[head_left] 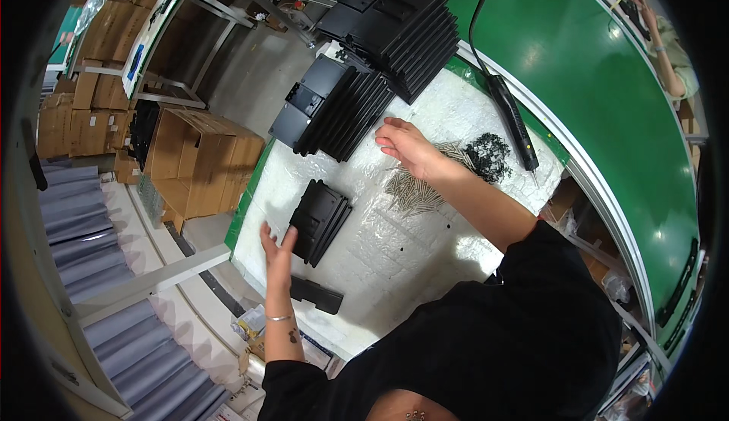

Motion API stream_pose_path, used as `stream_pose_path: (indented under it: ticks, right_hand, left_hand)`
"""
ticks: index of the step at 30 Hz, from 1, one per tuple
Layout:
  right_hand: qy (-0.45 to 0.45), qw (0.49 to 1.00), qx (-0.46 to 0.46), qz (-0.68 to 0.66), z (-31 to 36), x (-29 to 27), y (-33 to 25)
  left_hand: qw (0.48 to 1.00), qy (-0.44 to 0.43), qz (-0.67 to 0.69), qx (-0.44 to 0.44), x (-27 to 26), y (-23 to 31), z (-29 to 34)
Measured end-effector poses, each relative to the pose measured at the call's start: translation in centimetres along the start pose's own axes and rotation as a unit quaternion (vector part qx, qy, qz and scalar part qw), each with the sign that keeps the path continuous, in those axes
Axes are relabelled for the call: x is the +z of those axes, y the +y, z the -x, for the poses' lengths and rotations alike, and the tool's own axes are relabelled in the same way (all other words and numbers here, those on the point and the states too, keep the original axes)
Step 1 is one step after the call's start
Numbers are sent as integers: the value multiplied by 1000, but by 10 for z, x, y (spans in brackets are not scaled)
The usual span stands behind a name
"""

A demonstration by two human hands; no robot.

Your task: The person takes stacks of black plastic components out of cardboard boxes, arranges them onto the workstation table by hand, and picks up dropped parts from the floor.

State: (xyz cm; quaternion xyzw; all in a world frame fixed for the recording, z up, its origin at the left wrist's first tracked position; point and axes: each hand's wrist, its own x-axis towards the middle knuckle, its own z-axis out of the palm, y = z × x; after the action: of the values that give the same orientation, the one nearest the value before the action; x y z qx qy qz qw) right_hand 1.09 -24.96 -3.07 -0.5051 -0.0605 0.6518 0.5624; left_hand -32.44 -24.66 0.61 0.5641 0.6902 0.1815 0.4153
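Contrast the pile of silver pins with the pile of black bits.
The pin pile is silvery, the bits pile black. The pin pile spreads wider; the bits pile is tighter. The pin pile has slender pieces, the bits pile shorter ones. Both lie on the white sheet.

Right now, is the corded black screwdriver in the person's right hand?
No, the screwdriver lies to the right of the right hand, with a clear gap between them.
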Motion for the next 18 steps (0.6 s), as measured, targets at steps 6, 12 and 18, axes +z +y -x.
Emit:
stream_pose_path:
  ticks: [6,12,18]
  right_hand:
    - [68,998,-9,-17,-22,0,-7]
    - [14,1000,5,1,-23,-14,-9]
    - [29,999,17,4,-7,-7,-5]
  left_hand:
    - [990,-81,88,-77,18,98,-57]
    - [967,-162,-196,-2,34,68,-68]
    - [960,-115,-197,163,31,57,-57]
